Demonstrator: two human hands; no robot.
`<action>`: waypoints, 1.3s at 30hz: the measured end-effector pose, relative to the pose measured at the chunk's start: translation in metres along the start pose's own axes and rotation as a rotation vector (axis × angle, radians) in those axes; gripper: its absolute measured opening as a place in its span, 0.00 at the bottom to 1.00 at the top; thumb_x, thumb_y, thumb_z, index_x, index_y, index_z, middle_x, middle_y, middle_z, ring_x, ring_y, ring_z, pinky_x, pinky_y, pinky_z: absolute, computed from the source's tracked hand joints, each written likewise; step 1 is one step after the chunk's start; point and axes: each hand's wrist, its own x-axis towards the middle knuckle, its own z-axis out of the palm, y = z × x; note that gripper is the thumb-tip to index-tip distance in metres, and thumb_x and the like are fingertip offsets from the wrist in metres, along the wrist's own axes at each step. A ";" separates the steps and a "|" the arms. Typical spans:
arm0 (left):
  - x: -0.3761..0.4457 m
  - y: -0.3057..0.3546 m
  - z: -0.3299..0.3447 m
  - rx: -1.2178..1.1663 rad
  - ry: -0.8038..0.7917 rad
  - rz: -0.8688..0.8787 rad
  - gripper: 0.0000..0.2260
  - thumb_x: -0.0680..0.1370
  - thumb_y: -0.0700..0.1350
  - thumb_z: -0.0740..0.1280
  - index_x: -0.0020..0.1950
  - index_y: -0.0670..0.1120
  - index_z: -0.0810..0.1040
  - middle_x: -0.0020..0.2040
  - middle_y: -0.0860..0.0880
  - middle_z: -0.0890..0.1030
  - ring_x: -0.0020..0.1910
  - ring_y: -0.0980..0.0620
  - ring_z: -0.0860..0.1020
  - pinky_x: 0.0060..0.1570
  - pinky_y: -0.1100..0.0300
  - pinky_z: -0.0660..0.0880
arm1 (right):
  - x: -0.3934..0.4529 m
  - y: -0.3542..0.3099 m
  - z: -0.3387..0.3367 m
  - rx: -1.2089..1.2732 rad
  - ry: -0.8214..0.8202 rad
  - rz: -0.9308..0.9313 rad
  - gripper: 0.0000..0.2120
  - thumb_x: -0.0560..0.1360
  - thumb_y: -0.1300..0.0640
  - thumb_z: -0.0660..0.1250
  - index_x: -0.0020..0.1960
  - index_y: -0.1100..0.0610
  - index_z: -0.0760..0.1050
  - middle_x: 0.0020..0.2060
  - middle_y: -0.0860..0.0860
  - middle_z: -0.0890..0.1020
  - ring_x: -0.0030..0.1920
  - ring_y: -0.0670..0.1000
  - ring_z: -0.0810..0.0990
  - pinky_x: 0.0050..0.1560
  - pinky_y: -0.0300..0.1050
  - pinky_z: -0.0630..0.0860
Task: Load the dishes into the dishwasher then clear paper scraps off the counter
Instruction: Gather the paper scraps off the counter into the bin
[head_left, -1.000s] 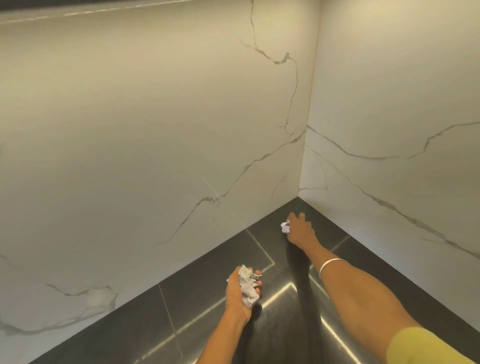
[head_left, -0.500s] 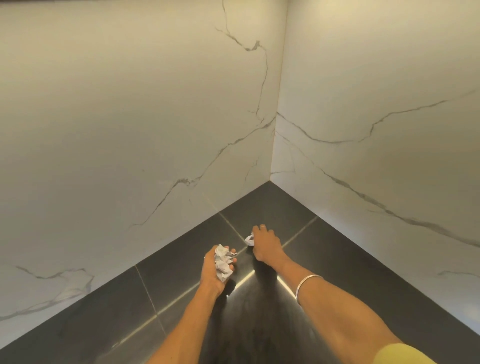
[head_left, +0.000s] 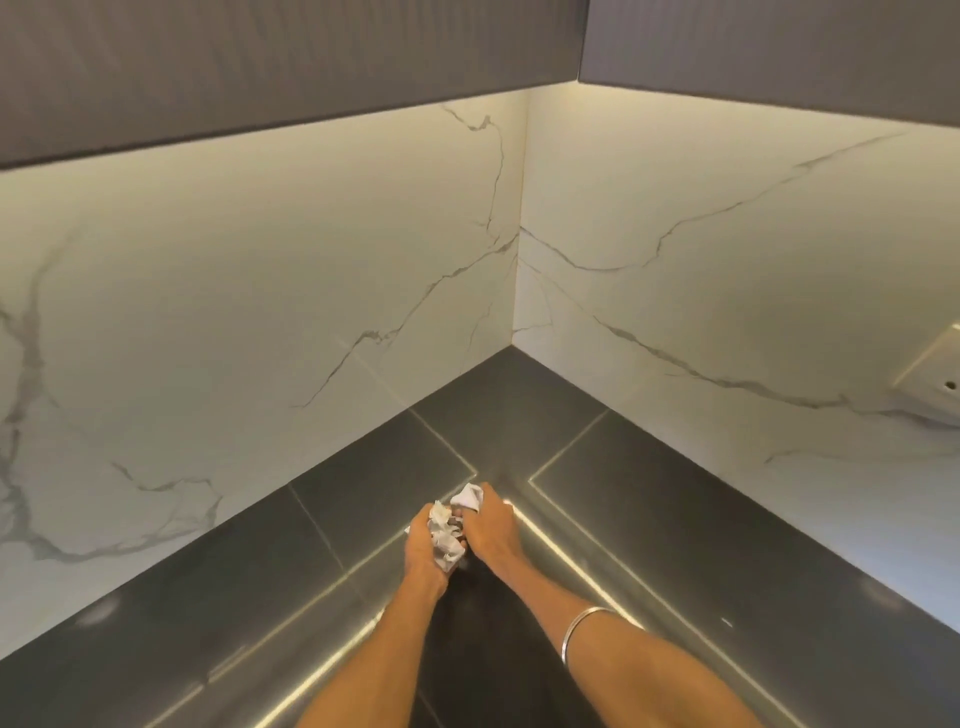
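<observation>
A wad of crumpled white paper scraps (head_left: 444, 543) sits in the palm of the left hand (head_left: 427, 545), just above a dark grey counter (head_left: 701, 525). The left hand is turned palm up, its fingers curled loosely around the wad so that the paper bulges out between thumb and fingers. Touching it from the right, the right hand (head_left: 491, 530) is palm down, its fingertips pressed together on a smaller white scrap (head_left: 467, 496) at the top edge of the wad. The two hands meet over the paper, knuckles side by side. Whether the small scrap already rests on the wad or is only beside it cannot be told.

A thin silver bangle (head_left: 587, 631) circles the right forearm. Both bare forearms reach in from the bottom edge of the view.

The counter runs into a corner and shows bright reflected lines of light. Behind it rise two white marble-look wall panels (head_left: 260, 312) with grey veins. Dark grey cabinets (head_left: 260, 67) hang above them. At the far right edge, a pale wall socket (head_left: 932, 376) is partly in view.
</observation>
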 end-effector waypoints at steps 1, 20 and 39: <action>0.003 -0.010 -0.010 0.026 0.021 0.003 0.16 0.71 0.52 0.70 0.50 0.42 0.80 0.40 0.43 0.83 0.36 0.46 0.82 0.38 0.56 0.79 | -0.012 0.002 0.001 0.015 0.013 0.008 0.05 0.74 0.54 0.62 0.50 0.49 0.73 0.44 0.46 0.80 0.46 0.51 0.78 0.44 0.42 0.69; -0.134 -0.109 -0.041 -0.014 0.110 0.095 0.15 0.71 0.48 0.72 0.53 0.41 0.80 0.44 0.43 0.83 0.39 0.46 0.82 0.39 0.54 0.79 | -0.163 0.047 -0.026 0.271 -0.017 0.179 0.15 0.71 0.53 0.60 0.58 0.48 0.75 0.53 0.51 0.81 0.53 0.52 0.80 0.55 0.50 0.78; -0.198 -0.202 -0.118 -0.105 0.106 0.055 0.29 0.59 0.49 0.79 0.57 0.40 0.83 0.52 0.42 0.85 0.48 0.43 0.84 0.53 0.46 0.81 | -0.300 0.097 -0.035 0.288 0.072 0.140 0.20 0.81 0.47 0.54 0.50 0.55 0.82 0.43 0.51 0.83 0.41 0.49 0.79 0.39 0.41 0.71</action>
